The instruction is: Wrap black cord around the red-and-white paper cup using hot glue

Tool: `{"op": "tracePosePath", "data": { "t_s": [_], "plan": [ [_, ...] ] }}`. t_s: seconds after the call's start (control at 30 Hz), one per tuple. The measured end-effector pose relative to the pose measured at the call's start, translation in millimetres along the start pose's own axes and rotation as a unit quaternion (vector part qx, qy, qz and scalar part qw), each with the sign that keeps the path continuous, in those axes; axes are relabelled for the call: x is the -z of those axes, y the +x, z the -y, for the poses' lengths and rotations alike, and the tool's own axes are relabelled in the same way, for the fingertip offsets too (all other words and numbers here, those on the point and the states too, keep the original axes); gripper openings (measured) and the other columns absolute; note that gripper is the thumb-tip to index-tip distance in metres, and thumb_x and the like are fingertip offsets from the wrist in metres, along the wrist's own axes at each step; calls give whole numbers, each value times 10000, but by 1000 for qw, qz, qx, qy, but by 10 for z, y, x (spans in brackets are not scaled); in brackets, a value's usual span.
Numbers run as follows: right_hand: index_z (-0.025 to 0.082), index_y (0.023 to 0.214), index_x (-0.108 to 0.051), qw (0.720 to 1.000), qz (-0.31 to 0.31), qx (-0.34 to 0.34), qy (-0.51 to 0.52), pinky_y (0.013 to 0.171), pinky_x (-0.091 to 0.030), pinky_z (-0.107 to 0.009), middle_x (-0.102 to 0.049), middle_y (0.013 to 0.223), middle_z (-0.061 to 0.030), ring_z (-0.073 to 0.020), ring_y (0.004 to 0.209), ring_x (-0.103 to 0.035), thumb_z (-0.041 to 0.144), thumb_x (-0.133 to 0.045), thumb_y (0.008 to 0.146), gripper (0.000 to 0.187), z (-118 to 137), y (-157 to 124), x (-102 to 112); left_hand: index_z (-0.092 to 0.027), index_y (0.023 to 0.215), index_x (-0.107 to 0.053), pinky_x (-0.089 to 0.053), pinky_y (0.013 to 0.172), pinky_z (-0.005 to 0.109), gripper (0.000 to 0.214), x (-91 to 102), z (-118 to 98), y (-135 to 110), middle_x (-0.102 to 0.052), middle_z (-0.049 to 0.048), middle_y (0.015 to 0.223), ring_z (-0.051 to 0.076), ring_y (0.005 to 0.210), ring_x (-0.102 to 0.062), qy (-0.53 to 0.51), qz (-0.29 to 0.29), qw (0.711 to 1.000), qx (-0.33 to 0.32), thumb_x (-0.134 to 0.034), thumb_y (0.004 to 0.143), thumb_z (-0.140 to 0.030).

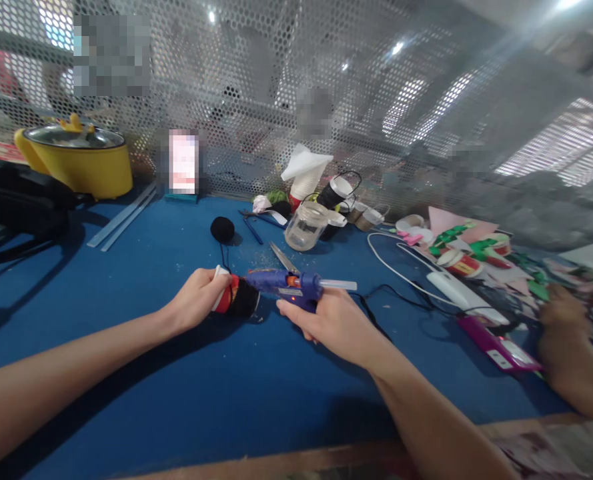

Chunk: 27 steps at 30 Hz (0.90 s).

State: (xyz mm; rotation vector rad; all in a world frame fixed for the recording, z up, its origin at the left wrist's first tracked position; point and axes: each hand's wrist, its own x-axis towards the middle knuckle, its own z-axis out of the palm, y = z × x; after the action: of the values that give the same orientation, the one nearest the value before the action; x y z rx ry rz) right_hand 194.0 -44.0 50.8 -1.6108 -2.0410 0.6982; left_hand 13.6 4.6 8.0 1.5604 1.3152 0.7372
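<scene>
My left hand is closed round a small cup-like thing, red and white with black yarn wound on its lower part, lying on its side on the blue table. My right hand grips a blue hot glue gun with a clear glue stick poking out to the right. The gun's nozzle points left and meets the black-wrapped end of the cup. A black yarn strand runs from the cup up to a black yarn ball.
Scissors lie just behind the glue gun. Behind them stand a clear jar, paper cups and tape rolls. A yellow pot sits far left. At right lie ribbons, a white cable, a magenta case and another person's hands.
</scene>
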Motion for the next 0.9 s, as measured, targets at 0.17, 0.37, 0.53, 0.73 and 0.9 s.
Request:
{"op": "tracePosePath", "data": {
  "t_s": [0.17,0.37,0.53,0.73,0.9],
  "plan": [
    [170,491,-455,1000,20,-15,15,407,-389,-177,-458,396,43,-74,359,-468,331,-440,728,287,-6,-42,18,-170,467,-339,-184,407,209,263,11,-9,-5,-273,-58,425,74,407,-250,-2,0,1000,5,-333,678,-328],
    [169,489,-460,1000,8,-5,6,398,-383,-177,-450,385,44,-73,354,-460,315,-441,725,279,-15,-1,0,-159,503,-385,-199,414,208,266,16,17,2,-292,-55,440,75,416,-263,-8,10,1000,-2,-321,692,-335],
    [168,497,-461,1000,12,-8,3,384,-370,-174,-453,387,45,-70,347,-454,328,-441,727,281,-25,-17,-1,-163,482,-351,-191,408,205,261,18,-7,-12,-287,-56,427,73,417,-258,3,8,1000,4,-325,687,-322],
    [173,502,-444,1000,2,-1,-8,381,-356,-172,-449,390,47,-66,347,-441,324,-443,727,271,-26,-27,-3,-162,478,-345,-190,409,205,258,14,-22,-16,-275,-56,435,71,422,-250,4,8,1000,2,-326,686,-314],
    [179,486,-440,999,-1,22,-39,404,-348,-190,-441,376,49,-73,358,-434,339,-430,735,296,-30,-61,-5,-159,496,-363,-189,411,205,259,10,1,3,-284,-57,441,70,423,-255,-5,14,1000,3,-326,693,-321]
  ]
}}
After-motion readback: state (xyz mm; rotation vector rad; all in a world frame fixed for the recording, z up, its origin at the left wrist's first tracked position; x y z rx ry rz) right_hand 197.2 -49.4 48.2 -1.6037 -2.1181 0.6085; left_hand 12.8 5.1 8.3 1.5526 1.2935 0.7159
